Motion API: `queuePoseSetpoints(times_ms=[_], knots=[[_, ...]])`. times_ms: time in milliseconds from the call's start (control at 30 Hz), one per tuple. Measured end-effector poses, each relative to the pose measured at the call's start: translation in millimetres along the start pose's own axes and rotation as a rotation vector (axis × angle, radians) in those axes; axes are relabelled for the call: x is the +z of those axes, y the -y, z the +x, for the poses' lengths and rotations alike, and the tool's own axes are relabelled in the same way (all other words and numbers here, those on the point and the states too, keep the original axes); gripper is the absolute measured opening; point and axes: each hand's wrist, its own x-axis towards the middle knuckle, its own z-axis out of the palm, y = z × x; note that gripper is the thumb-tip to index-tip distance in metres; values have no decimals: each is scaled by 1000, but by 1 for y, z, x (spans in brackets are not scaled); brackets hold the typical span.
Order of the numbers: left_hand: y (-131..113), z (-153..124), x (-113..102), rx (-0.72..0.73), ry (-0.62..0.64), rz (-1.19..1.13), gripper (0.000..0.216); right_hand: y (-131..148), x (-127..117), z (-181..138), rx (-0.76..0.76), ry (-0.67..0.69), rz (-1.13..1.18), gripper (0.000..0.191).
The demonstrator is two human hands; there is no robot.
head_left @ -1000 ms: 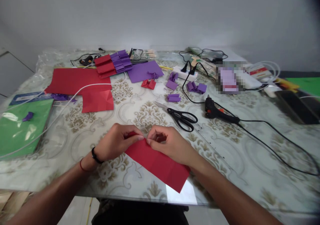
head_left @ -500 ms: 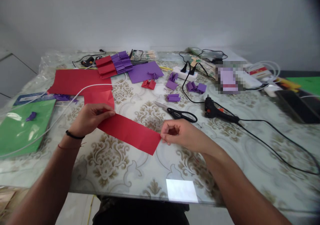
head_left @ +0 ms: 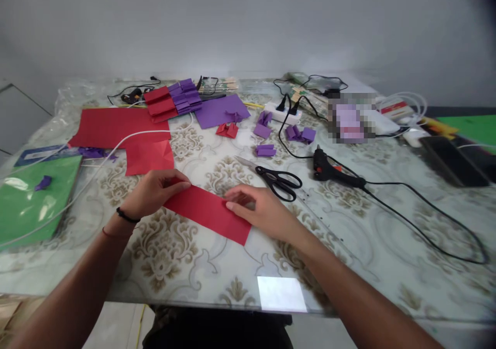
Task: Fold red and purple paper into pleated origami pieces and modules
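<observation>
A: From the head camera, what do the hands have?

B: A long red paper strip (head_left: 207, 212) lies flat on the glass-topped table with the cream damask pattern (head_left: 186, 266), slanting from ten o'clock down to four o'clock. The left hand (head_left: 153, 191) pinches the strip's upper-left end, thumb and fingers closed on the paper. The right hand (head_left: 258, 209) lies on the strip's right half, fingers flat and pressing down rather than gripping.

A: And near them?

B: At one o'clock from the right hand, just beyond its fingertips, sit black-handled scissors (head_left: 277, 179). Further toward two o'clock lies a black glue gun (head_left: 333, 171), its cable running off to the right. At eleven o'clock from the left hand, close by, is a small creased red paper square (head_left: 149, 156), and beyond it a large red paper sheet (head_left: 112, 126) with a white cable (head_left: 96, 160) across it.

A: The far side?

B: At twelve o'clock, a stack of folded red and purple paper pieces (head_left: 172, 99), a flat purple paper sheet (head_left: 220, 110), and small folded purple paper bits (head_left: 296, 133) scattered beside a white power strip (head_left: 284, 112). At nine o'clock, a green paper pad in clear wrap (head_left: 33, 194).
</observation>
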Motion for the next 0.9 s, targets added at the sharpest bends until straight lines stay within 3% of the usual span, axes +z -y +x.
queuePoseSetpoints(times_ms=[133, 267, 367, 500, 633, 733, 900], knots=[[-5, -2, 3, 71, 28, 54, 28, -2, 7, 0, 43, 38, 3, 11], [-13, -6, 15, 364, -51, 223, 21, 0, 10, 0, 39, 62, -9, 7], [-21, -10, 30, 501, 19, 376, 13, 2, 14, 0, 25, 79, -31, 6], [-29, -16, 42, 399, 186, 452, 11, 1, 17, -1, 8, 92, -54, 7], [-28, -18, 46, 337, 235, 448, 15, 0, 19, -1, -2, 106, -70, 7], [-23, -17, 54, 382, 245, 501, 12, 0, 17, 0, -5, 107, -88, 9], [-12, -15, 78, 498, 224, 643, 26, -3, 11, 4, -18, 117, -148, 15]])
